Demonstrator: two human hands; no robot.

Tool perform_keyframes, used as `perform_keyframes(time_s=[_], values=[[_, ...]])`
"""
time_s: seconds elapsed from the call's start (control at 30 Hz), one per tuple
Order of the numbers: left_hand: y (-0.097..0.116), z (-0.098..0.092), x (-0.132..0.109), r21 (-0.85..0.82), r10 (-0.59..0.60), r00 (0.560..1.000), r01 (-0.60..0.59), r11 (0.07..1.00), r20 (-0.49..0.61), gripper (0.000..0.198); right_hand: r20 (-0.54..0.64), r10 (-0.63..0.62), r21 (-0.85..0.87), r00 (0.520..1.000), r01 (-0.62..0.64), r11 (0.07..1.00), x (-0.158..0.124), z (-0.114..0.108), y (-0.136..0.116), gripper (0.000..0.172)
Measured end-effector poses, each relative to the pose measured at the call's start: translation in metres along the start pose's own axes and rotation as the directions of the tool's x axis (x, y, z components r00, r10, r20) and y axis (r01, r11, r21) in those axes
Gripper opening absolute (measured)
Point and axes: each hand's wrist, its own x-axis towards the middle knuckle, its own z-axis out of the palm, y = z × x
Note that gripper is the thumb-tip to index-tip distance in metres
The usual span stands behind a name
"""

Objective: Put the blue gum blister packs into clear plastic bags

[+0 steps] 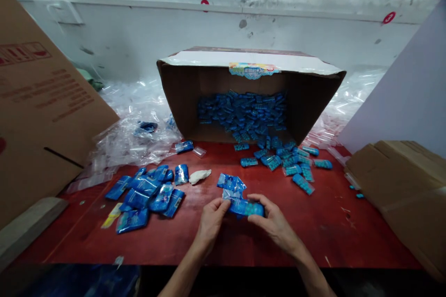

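Note:
Above the middle of the red table, my left hand [212, 217] pinches the left end of a small blue plastic packet [242, 207]. My right hand [275, 222] has its thumb and fingers closed on the packet's right end, where teal pieces show. Whether this is one packet or a bundle partly inside a pouch, I cannot tell. Just beyond my fingers lie flat blue plastic pouches [230, 182]. Left of my hands is a pile of filled blue packets [146, 192]. Small clear-wrapped blue-and-teal packets [273, 162] lie loose to the right.
A cardboard box [315, 102] on its side spills similar small packets [244, 111] toward me. Clear plastic bags [135, 134] heap behind on the left. A crumpled white scrap [200, 176] sits mid-table. Large cardboard [42, 97] flanks the left, a closed carton [400, 195] the right.

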Motion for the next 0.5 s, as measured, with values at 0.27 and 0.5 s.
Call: perform_keyframes(time_s=[0.27,0.5], values=[[0.0,0.011,-0.007,-0.343,-0.118,0.986,0.153,0.927,0.122,0.022,-0.206,-0.206,-0.159,0.957,0.175,0.972,-0.011,0.036,0.011,0.031],[0.006,0.0,-0.014,-0.32,-0.155,0.936,0.259,0.911,0.317,0.019,0.208,-0.075,0.211,0.975,0.03,0.977,-0.01,0.014,-0.006,0.042]])
